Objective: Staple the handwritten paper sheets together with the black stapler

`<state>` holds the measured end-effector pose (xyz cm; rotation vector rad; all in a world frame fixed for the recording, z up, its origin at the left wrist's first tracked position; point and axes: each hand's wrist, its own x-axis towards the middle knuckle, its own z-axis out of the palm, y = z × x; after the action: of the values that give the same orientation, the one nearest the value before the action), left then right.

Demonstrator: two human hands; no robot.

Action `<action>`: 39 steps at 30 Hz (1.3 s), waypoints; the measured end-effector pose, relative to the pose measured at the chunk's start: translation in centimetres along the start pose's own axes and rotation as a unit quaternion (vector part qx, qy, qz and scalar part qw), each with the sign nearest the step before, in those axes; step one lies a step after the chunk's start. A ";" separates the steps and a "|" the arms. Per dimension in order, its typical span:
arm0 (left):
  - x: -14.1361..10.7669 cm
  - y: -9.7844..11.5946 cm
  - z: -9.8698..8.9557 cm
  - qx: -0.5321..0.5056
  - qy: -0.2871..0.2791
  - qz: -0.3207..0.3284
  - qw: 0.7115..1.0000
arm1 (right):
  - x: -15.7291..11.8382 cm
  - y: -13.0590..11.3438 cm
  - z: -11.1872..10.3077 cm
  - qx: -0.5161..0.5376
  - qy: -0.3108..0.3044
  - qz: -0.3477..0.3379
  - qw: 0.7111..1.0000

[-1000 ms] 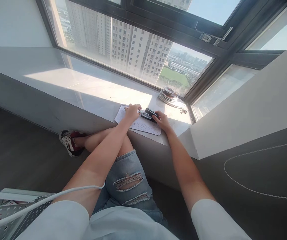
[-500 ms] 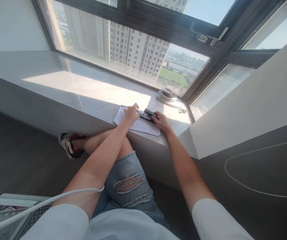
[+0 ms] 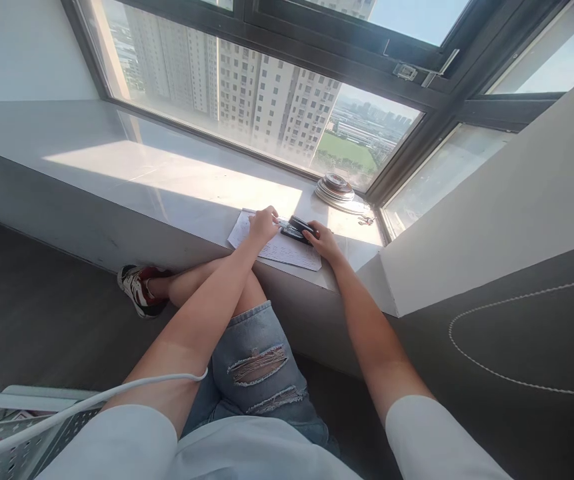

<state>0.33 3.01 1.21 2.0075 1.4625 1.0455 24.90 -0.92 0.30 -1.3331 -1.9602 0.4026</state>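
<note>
Head view: the right hand [image 3: 323, 241] has its fingers curled around one end of the opened black stapler [image 3: 299, 225], which lies over the written sheets [image 3: 291, 256]; the left hand [image 3: 263, 227] bends its fingers at the other end, holding what, if anything, I cannot tell; a fingertip between the parted halves could be nipped if the right hand pressed, and a tug toward the window sill's [image 3: 194, 208] near edge could drag the sheets off. The left hand hides some writing; the stapler's silvery inside is too small to read.
</note>
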 end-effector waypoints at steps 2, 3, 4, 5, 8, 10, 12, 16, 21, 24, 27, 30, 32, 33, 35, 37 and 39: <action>0.0 0.0 0.0 -0.001 0.000 0.002 1.000 | 0.1 0.1 0.1 -0.008 -0.003 0.001 1.000; 0.0 0.1 0.0 -0.002 -0.001 0.003 1.000 | 0.1 0.2 0.1 -0.011 -0.004 0.000 1.000; 0.0 0.1 0.0 -0.002 -0.003 0.003 1.000 | 0.1 0.2 0.1 -0.012 -0.004 -0.002 1.000; 0.0 0.1 0.0 -0.003 -0.004 0.004 1.000 | 0.2 0.3 0.2 -0.011 -0.003 -0.005 1.000; 0.0 0.2 0.1 -0.010 -0.007 0.010 1.000 | 0.2 0.3 0.2 -0.009 0.001 -0.011 1.000; 0.1 0.2 0.2 -0.019 -0.006 0.015 1.000 | 0.2 0.2 0.2 -0.011 0.000 -0.011 1.000; 0.1 0.2 0.3 -0.028 -0.004 0.022 0.999 | 0.2 0.2 0.2 -0.013 -0.002 -0.008 1.000; 0.1 0.2 0.4 -0.047 -0.008 0.029 0.998 | 0.1 0.3 0.2 -0.013 -0.002 -0.008 1.000; 0.2 0.1 0.7 -0.087 -0.021 0.031 0.996 | 0.1 0.4 0.2 -0.008 -0.008 -0.011 1.000; 0.2 0.2 0.9 -0.096 -0.029 0.031 0.995 | 0.1 0.2 0.1 -0.010 -0.012 -0.005 1.000; 0.2 0.1 1.1 -0.113 -0.037 0.033 0.992 | 0.1 0.0 0.0 -0.013 -0.013 -0.007 1.000; 0.3 -0.1 1.4 -0.141 -0.048 0.039 0.988 | 0.1 0.1 0.1 -0.015 -0.010 -0.014 1.000; 0.5 -0.3 1.6 -0.160 -0.051 0.041 0.985 | 0.1 0.2 0.1 -0.017 -0.008 -0.015 1.000; 0.5 -0.4 1.7 -0.168 -0.053 0.042 0.983 | 0.1 0.3 0.2 -0.017 -0.008 -0.015 1.000; 0.6 -0.6 1.8 -0.179 -0.058 0.043 0.981 | 0.2 0.5 0.3 -0.012 -0.010 -0.017 1.000; 0.6 -0.8 1.8 -0.183 -0.067 0.045 0.980 | 0.2 0.6 0.3 -0.006 -0.011 -0.021 1.000; 0.6 -0.8 1.7 -0.177 -0.074 0.046 0.980 | 0.3 0.7 0.3 -0.005 -0.013 -0.020 1.000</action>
<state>1.33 3.92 -0.22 1.8628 1.0322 1.0828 25.08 -0.36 -0.22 -1.2985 -2.0100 0.3919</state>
